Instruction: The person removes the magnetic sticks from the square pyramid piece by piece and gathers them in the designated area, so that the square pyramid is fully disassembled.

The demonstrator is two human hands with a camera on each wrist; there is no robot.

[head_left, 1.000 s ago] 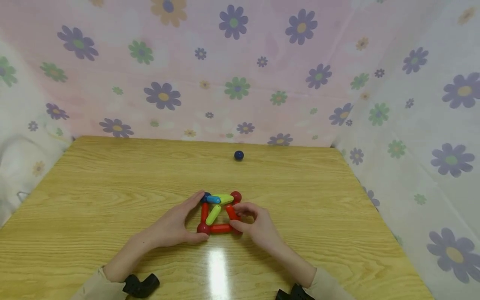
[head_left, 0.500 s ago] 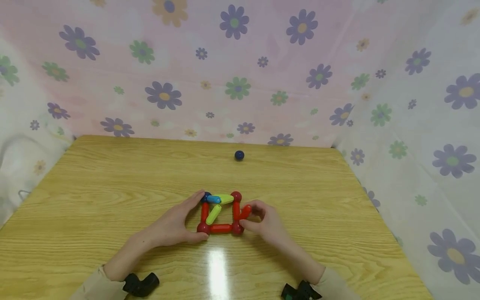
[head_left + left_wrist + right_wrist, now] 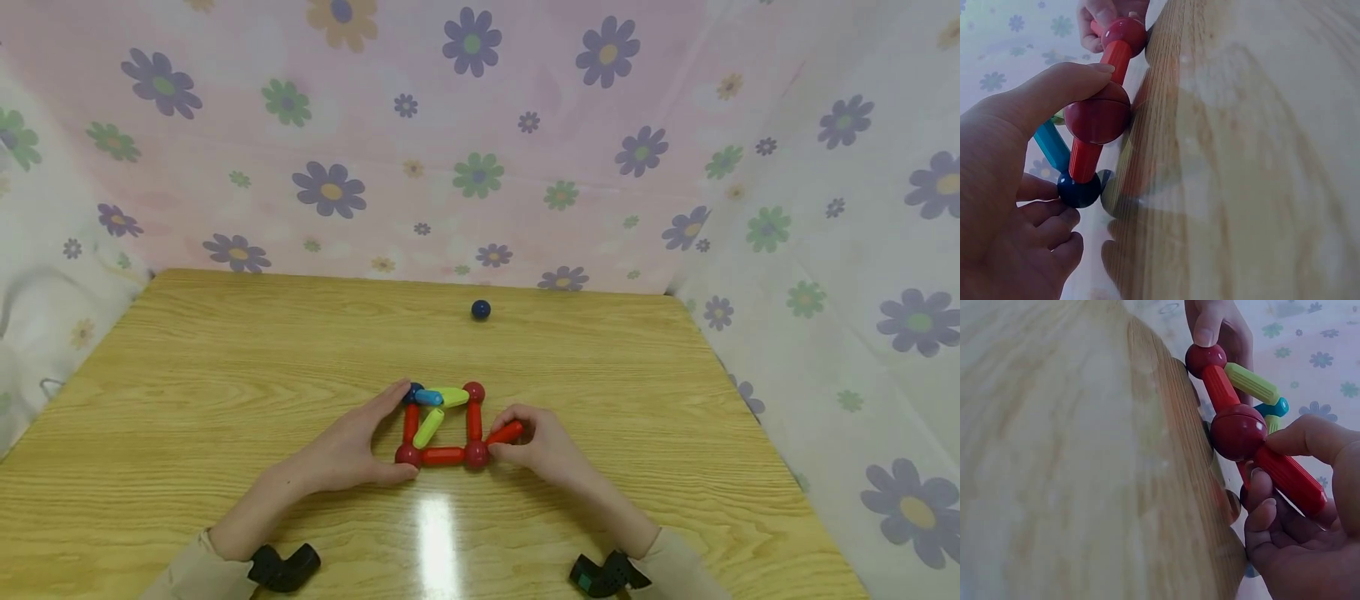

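Note:
A square frame of magnetic rods and balls lies on the table. Its near corners are a red ball (image 3: 408, 456) and another red ball (image 3: 477, 455); a dark blue ball (image 3: 410, 393) and a third red ball (image 3: 474, 392) form the far ones. My left hand (image 3: 348, 450) holds the left side, thumb on the near red ball, fingers at the blue one. My right hand (image 3: 547, 447) pinches a red magnetic rod (image 3: 1294, 481), whose end touches the near right ball. A light blue rod (image 3: 430, 398) and a yellow-green rod (image 3: 428, 428) rise from the left corners.
A loose dark blue ball (image 3: 481, 310) sits near the back edge of the wooden table (image 3: 300, 333). A flowered cloth (image 3: 480, 217) hangs behind and at the sides. Black devices (image 3: 285, 568) are worn at both wrists.
The red rod in my right hand has swung rightward from inside the frame to outside its near right corner, and lower. My left hand has stayed in place.

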